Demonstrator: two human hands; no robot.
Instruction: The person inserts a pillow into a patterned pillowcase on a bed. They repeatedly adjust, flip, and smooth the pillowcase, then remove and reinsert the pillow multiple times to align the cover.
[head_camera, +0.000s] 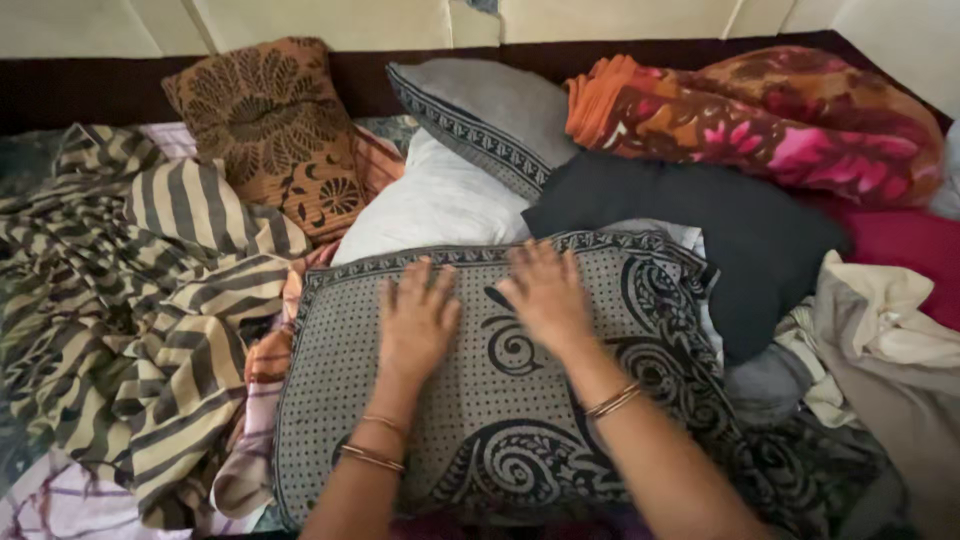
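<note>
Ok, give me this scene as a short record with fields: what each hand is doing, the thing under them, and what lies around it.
left hand: left hand flat, palm down on the pillow
right hand: right hand flat on the same pillow
pillow: grey dotted pillow with black swirl pattern
left of it: beige and brown striped cloth, crumpled
behind it: white pillow, brown patterned cushion
right of it: black cloth

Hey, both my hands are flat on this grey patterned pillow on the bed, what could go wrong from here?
1. The grey patterned pillow lies on loose clothes, so under the left hand and right hand it may slide or tip.
2. The white pillow and black cloth are partly tucked beneath it and could be dragged along.
3. The striped cloth at its left edge may bunch up.
</note>
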